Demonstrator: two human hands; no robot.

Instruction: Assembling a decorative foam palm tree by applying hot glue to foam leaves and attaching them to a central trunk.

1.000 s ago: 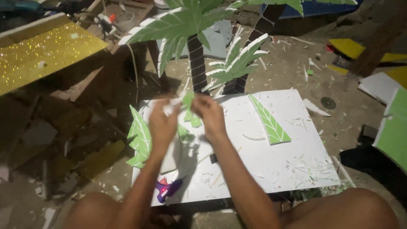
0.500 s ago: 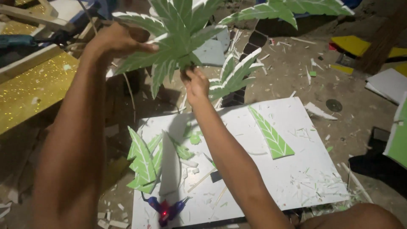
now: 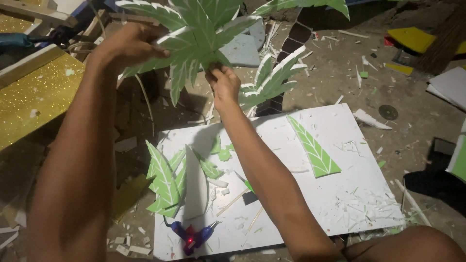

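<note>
Both hands up at 12 o'clock: left hand [image 3: 127,46] fingers closed on the leaf crown [image 3: 194,36], right hand [image 3: 223,83] pinching its base. Best hold steady w/ firm pressure, keep fronds flat.

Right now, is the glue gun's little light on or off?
On: a red light glows on the blue glue gun lying on the white board.

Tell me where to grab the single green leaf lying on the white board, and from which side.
Take the green leaf at its wide lower end, coming from the right. It lies flat on the white board, pointed tip away, with bare board beside that edge, so probably fingertips would have to lift a corner.
</note>
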